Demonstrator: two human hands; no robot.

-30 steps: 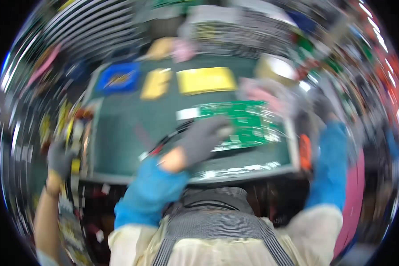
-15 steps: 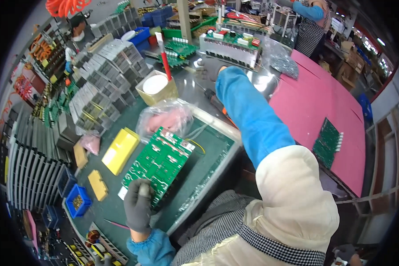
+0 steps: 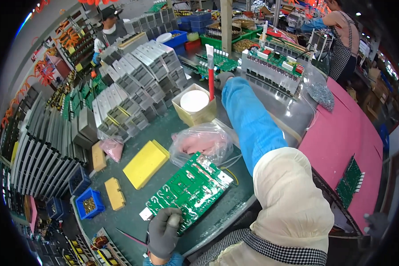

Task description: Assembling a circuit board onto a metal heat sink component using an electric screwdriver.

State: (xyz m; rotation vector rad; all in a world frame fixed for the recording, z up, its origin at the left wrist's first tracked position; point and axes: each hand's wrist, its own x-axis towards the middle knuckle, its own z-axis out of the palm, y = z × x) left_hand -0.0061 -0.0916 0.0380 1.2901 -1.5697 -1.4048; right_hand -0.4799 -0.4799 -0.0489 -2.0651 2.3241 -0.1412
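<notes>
In the head view, the left hand [image 3: 164,230] is clamped on the near left corner of a green board [image 3: 188,188], thumb on top, above the table [image 3: 133,201]. The right hand [image 3: 224,80] reaches far forward, near the rear boards [image 3: 217,64]; partly hidden, its fingers cannot be told apart or together. A bag [image 3: 201,144] lies just beyond the green board, a yellow block [image 3: 146,164] left of it. 1 more board [image 3: 350,184] rests on a pink sheet [image 3: 341,137].
</notes>
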